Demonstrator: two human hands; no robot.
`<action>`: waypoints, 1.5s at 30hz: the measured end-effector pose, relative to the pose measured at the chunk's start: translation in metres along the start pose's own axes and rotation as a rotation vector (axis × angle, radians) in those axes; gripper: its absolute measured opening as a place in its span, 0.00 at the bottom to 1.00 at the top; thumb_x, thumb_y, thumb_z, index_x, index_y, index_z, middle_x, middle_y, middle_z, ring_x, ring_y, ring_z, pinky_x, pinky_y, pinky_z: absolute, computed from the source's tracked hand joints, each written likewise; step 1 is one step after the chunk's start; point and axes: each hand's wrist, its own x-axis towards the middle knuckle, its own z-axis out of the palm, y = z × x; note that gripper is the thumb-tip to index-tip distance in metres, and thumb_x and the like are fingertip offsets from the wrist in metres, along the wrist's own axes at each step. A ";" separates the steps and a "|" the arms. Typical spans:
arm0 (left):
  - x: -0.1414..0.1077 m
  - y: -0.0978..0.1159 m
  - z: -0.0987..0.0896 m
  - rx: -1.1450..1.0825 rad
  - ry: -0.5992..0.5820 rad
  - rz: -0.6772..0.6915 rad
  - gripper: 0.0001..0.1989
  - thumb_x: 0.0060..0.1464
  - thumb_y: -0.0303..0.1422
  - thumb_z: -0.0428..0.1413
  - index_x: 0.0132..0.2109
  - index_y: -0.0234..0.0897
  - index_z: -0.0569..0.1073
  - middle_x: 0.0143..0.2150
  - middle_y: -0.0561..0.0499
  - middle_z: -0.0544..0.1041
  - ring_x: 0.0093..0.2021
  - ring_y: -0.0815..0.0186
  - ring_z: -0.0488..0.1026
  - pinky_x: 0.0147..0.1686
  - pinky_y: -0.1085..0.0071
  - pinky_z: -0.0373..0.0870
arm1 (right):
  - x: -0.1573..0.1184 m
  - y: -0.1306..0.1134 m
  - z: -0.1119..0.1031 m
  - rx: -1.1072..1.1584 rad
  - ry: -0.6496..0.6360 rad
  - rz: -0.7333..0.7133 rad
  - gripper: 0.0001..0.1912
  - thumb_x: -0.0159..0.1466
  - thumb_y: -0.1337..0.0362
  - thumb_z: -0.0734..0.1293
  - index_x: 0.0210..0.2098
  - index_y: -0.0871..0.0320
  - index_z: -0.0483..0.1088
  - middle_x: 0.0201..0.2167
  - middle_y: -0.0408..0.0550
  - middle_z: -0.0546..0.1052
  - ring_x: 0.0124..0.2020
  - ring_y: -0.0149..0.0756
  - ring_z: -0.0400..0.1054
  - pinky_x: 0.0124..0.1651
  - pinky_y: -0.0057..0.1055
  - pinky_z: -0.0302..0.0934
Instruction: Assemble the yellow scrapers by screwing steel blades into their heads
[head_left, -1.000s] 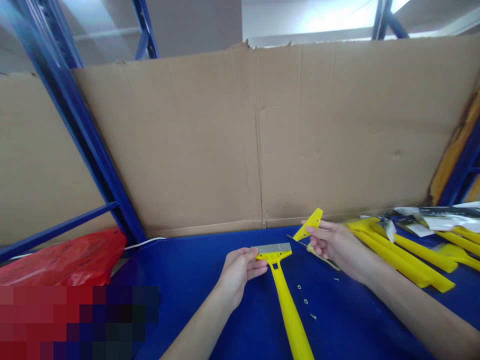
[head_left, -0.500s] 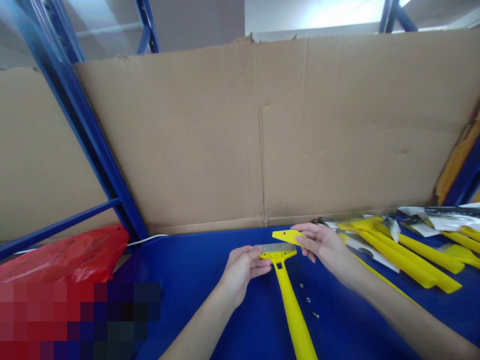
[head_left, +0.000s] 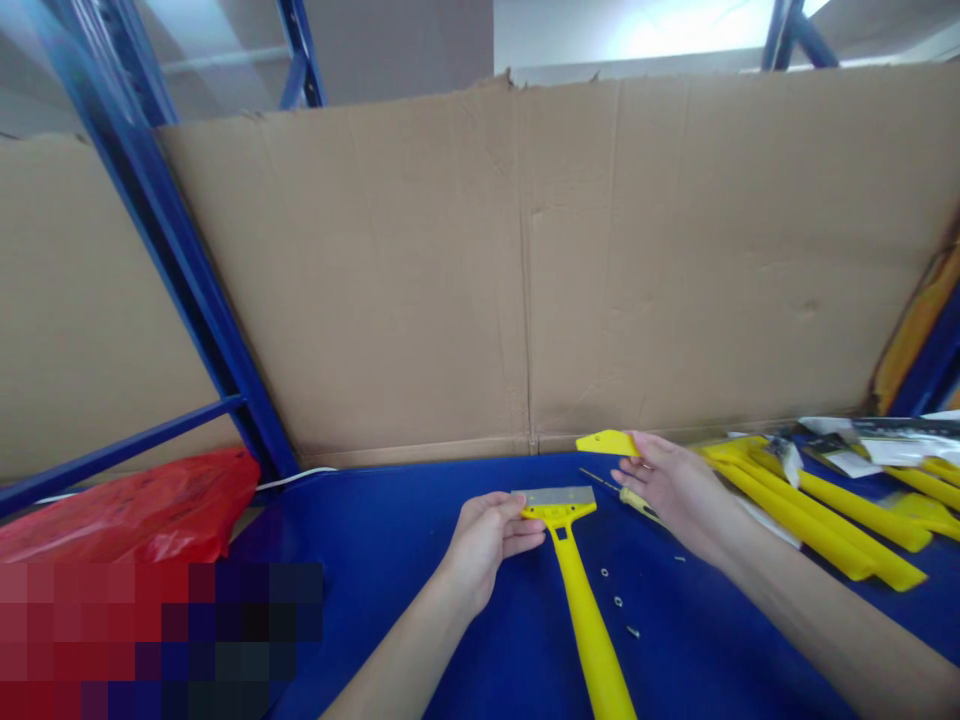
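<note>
My left hand (head_left: pixel 489 545) pinches the left end of a yellow scraper (head_left: pixel 581 610) at its head, thumb on the metal blade (head_left: pixel 559 495). The blade lies across the head, and the long handle points toward me. Up and to the right, my right hand (head_left: pixel 671 485) holds a flat yellow cover plate (head_left: pixel 606 442) by its right end, apart from the scraper. A small hole shows in the plate. Below the right hand a screwdriver (head_left: pixel 637 502) with a pale yellow handle lies on the blue table (head_left: pixel 360 600), its handle end partly hidden by the hand.
Small nuts (head_left: pixel 618 601) and a screw (head_left: pixel 634 632) lie right of the scraper handle; another screw (head_left: pixel 679 558) is near my right wrist. Several yellow scraper handles (head_left: pixel 825 515) and plastic packaging (head_left: pixel 900 440) are piled at right. A red bag (head_left: pixel 135 505) sits left. Cardboard (head_left: pixel 525 280) stands behind.
My right hand has moved right and slightly up with the yellow cover plate, away from the scraper head. The screwdriver and another screw now show. My left hand keeps its grip on the scraper.
</note>
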 end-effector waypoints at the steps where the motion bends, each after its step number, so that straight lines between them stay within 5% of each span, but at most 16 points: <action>1: 0.000 0.000 0.000 0.001 0.004 0.000 0.01 0.55 0.22 0.53 0.35 0.28 0.69 0.27 0.40 0.79 0.21 0.69 0.75 0.25 0.76 0.75 | 0.000 0.001 0.001 0.006 0.004 0.012 0.05 0.58 0.69 0.68 0.34 0.56 0.68 0.22 0.40 0.73 0.25 0.28 0.71 0.36 0.28 0.71; 6: 0.000 -0.001 0.000 0.001 0.010 -0.001 0.01 0.54 0.22 0.53 0.35 0.28 0.69 0.27 0.40 0.79 0.21 0.69 0.75 0.25 0.75 0.75 | 0.000 0.002 0.004 -0.009 -0.021 0.064 0.12 0.56 0.75 0.68 0.37 0.56 0.66 0.26 0.44 0.77 0.27 0.32 0.74 0.36 0.29 0.72; 11: 0.001 -0.001 0.000 -0.004 0.005 -0.006 0.01 0.54 0.22 0.54 0.34 0.28 0.70 0.27 0.40 0.79 0.21 0.68 0.76 0.25 0.75 0.75 | 0.008 0.001 -0.003 -0.006 -0.053 0.050 0.03 0.59 0.70 0.66 0.33 0.57 0.69 0.34 0.47 0.79 0.35 0.31 0.75 0.40 0.24 0.71; 21: -0.001 0.000 0.001 -0.004 0.010 -0.009 0.01 0.54 0.22 0.54 0.34 0.28 0.69 0.26 0.41 0.79 0.21 0.69 0.75 0.25 0.75 0.75 | 0.019 -0.001 -0.023 -0.085 -0.011 -0.025 0.05 0.58 0.68 0.65 0.26 0.53 0.68 0.22 0.43 0.73 0.25 0.32 0.70 0.31 0.25 0.70; 26: -0.002 0.000 0.001 0.001 0.015 0.002 0.02 0.55 0.22 0.54 0.33 0.29 0.69 0.26 0.41 0.79 0.21 0.69 0.75 0.26 0.75 0.76 | 0.008 -0.001 -0.009 -0.172 -0.107 -0.043 0.03 0.52 0.68 0.68 0.27 0.53 0.71 0.26 0.45 0.76 0.29 0.37 0.72 0.32 0.30 0.70; 30: -0.002 0.001 0.002 -0.005 0.010 -0.003 0.02 0.54 0.23 0.54 0.33 0.29 0.69 0.28 0.41 0.79 0.21 0.69 0.75 0.25 0.75 0.75 | 0.004 0.003 0.006 -0.273 -0.142 -0.105 0.11 0.50 0.65 0.71 0.35 0.53 0.74 0.30 0.45 0.78 0.36 0.38 0.73 0.39 0.32 0.69; 39: -0.001 0.001 0.001 0.008 -0.009 0.000 0.04 0.54 0.22 0.53 0.31 0.29 0.70 0.25 0.44 0.78 0.20 0.71 0.74 0.25 0.75 0.75 | 0.011 0.022 0.037 -0.666 -0.350 -0.241 0.05 0.46 0.68 0.71 0.25 0.55 0.78 0.26 0.44 0.80 0.31 0.38 0.72 0.39 0.33 0.64; 45: -0.002 0.001 0.003 0.034 -0.033 0.003 0.05 0.53 0.20 0.52 0.30 0.28 0.71 0.26 0.44 0.78 0.20 0.71 0.74 0.26 0.75 0.74 | 0.010 0.034 0.043 -0.819 -0.393 -0.281 0.04 0.48 0.69 0.69 0.25 0.58 0.76 0.22 0.43 0.77 0.25 0.34 0.70 0.29 0.29 0.61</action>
